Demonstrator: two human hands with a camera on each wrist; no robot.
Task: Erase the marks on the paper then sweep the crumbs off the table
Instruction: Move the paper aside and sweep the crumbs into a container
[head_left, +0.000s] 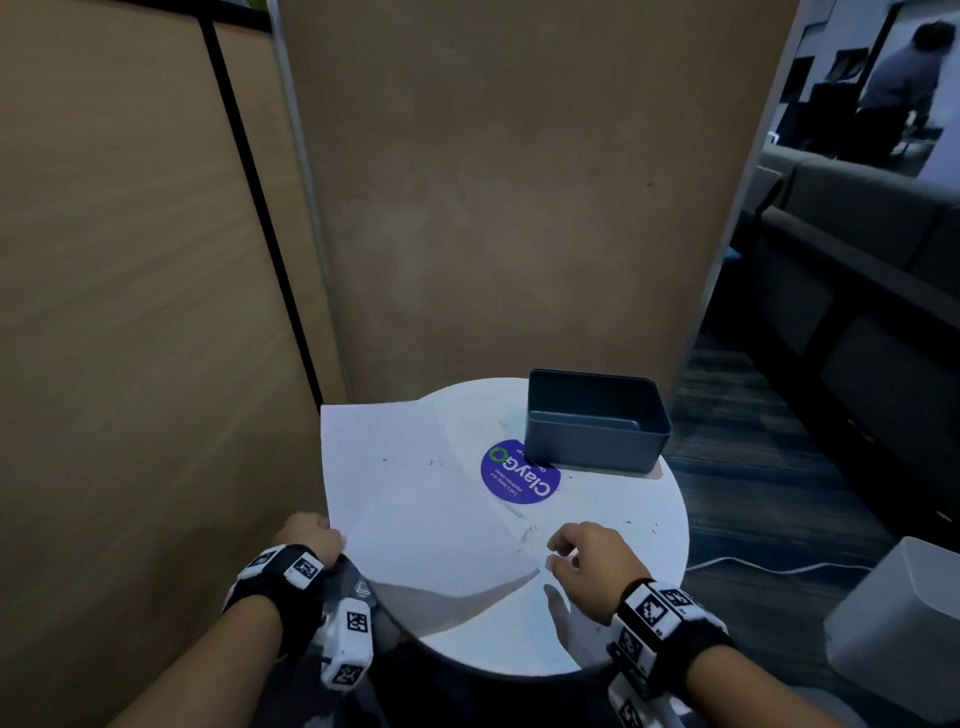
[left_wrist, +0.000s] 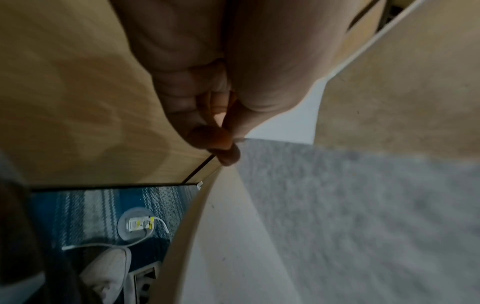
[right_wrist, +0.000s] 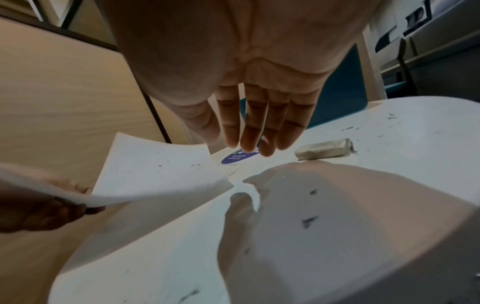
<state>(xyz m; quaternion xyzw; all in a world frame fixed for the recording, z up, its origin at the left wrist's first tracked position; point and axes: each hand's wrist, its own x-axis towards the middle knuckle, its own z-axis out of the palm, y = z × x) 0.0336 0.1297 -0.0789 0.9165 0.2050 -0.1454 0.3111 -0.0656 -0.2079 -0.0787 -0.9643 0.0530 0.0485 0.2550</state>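
A white sheet of paper with a few dark specks lies over the left half of the round white table. My left hand pinches its near left corner between thumb and fingers, and that side is lifted and curved. My right hand hovers over the table's near right part, fingers straight, holding nothing. Dark eraser crumbs are scattered on the tabletop and near the paper's right edge. A whitish eraser lies on the table beyond my right fingertips.
A dark grey open box stands at the table's back right, beside a round blue sticker. Wooden partition panels close off the left and back. A white bin and a cable are on the floor to the right.
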